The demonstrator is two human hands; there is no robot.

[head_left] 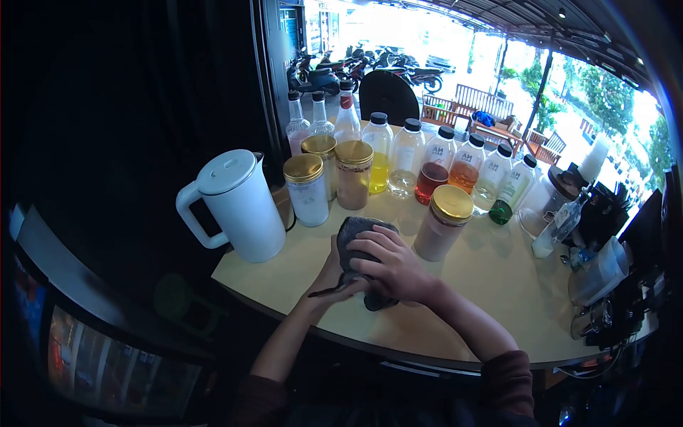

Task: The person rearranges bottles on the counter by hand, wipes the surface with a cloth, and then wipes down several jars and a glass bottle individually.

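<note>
A dark grey cloth (356, 229) is bunched between my two hands over the front of the table. My right hand (388, 265) presses on it from the right, fingers curled across its top. From the left and below, my left hand (340, 286) grips the same bundle, its fingers mostly hidden behind the cloth. I cannot tell whether something is wrapped inside. Just right of the bundle stands a gold-lidded jar (442, 226) of pale brown powder. Behind it are more gold-lidded jars, one with white powder (309, 196) and one with brown powder (353, 179).
At the left edge of the table (512, 285) stands a white pitcher (245, 213). A row of black-capped bottles (434, 167) with coloured liquids lines the back. Clear containers (601, 274) and dark equipment crowd the right end. Parked motorbikes (370, 67) and wooden benches (484, 103) are outside.
</note>
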